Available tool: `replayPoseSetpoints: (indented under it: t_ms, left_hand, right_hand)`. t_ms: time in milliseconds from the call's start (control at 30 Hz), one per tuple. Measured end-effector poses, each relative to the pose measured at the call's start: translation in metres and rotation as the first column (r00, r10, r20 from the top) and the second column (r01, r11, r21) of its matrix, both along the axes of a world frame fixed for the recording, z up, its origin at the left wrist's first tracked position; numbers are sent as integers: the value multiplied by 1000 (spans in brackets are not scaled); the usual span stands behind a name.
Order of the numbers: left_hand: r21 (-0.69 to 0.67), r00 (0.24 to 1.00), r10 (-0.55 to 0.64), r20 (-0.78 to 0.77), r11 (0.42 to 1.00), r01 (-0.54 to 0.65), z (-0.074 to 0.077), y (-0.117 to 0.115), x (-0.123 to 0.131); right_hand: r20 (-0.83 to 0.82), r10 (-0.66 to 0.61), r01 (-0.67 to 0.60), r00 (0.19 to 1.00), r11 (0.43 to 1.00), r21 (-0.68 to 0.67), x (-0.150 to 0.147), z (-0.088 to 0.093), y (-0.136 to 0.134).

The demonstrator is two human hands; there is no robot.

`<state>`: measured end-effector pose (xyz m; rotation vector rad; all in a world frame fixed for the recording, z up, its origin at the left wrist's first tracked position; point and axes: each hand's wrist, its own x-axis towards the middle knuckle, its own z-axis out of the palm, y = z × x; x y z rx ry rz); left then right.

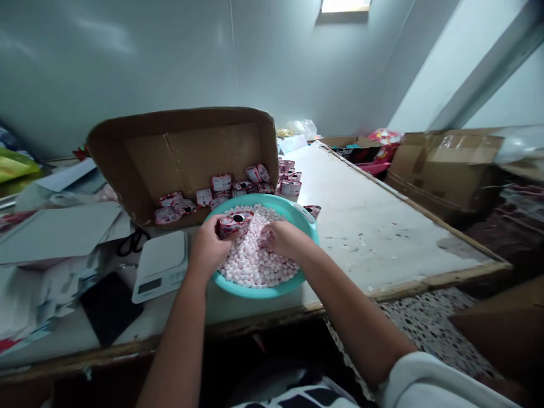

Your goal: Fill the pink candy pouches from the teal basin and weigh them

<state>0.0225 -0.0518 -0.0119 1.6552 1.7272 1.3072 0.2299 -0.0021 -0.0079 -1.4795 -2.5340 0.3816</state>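
Note:
A turquoise plastic basin [259,292] full of small pale pink and white pellets [250,266] stands in front of me at the table's edge. Over its left side, my left hand [209,243] grips a small red patterned packet [234,222], which has a dark round spot on its upper face. My right hand [283,241] reaches into the pellets from the right, its fingers curled and partly sunk among them. Similar small packets [221,182] lie in a cardboard box [191,147] tipped on its side behind the basin, and more packets [290,187] are stacked beside that box.
Left of the basin lie a white kitchen scale [164,263], black scissors [132,242], a dark flat pad [111,309] and stacked white card [59,232]. The white tabletop [361,226] runs right to a wooden edge. Cardboard boxes [446,164] stand beyond it.

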Motion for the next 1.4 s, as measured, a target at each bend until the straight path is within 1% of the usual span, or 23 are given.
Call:
replayPoseSetpoints:
  t_ms: [67,133,267,333,367,433,500,533,667,767,1000,1200,1300,1400]
  left_hand:
    - [-15,1000,-25,-10,1000,25,-2,1,0]
    - [3,998,-54,-18,999,54,-3,2,0]
    - [9,996,-50,-68,999,51,-3,3,1]
    - [1,995,-53,-82,999,53,-1,3,1]
    - [5,994,-61,-87,998,61,0,2,1]
    - [18,991,-79,-104,997,81,3,1,1]
    - [24,989,-92,-119,995,96,4,0,0]
    - [23,988,-92,-126,995,96,4,0,0]
    - [-1,986,-74,-151,997,75,4,-1,-1]
    - [-31,985,-84,-148,996,81,5,-1,0]
    - [-46,988,-126,-83,991,123,6,-3,0]
    - [-32,983,-180,-46,983,178,5,-4,-3]
    - [-54,987,-157,-44,986,155,3,-2,-3]
    - [-63,988,-148,-52,987,145,3,-1,-2]
  right_hand:
    - [-21,-32,33,999,999,19,-1,2,-1]
    - [-75,-58,63,995,996,59,-2,6,-3]
    - [-245,-109,158,963,969,189,-8,21,-7]
    - [-330,-82,170,941,955,245,-13,30,-7]
    - [-373,-36,145,927,952,268,-17,34,-6]
    - [-451,103,47,887,950,310,-25,39,-2]
    - [-500,225,-53,836,940,336,-34,39,3]
    - [-509,253,-80,823,938,336,-37,37,4]
    - [-540,243,-79,806,948,310,-45,29,7]
    - [-528,283,-106,801,934,340,-45,25,3]
    - [-505,351,-152,789,907,392,-42,26,-3]
    - [-598,328,-148,731,932,331,-33,25,-7]
    - [-613,373,-198,697,921,335,-29,24,-5]
    - [-633,446,-265,633,893,364,-25,22,4]
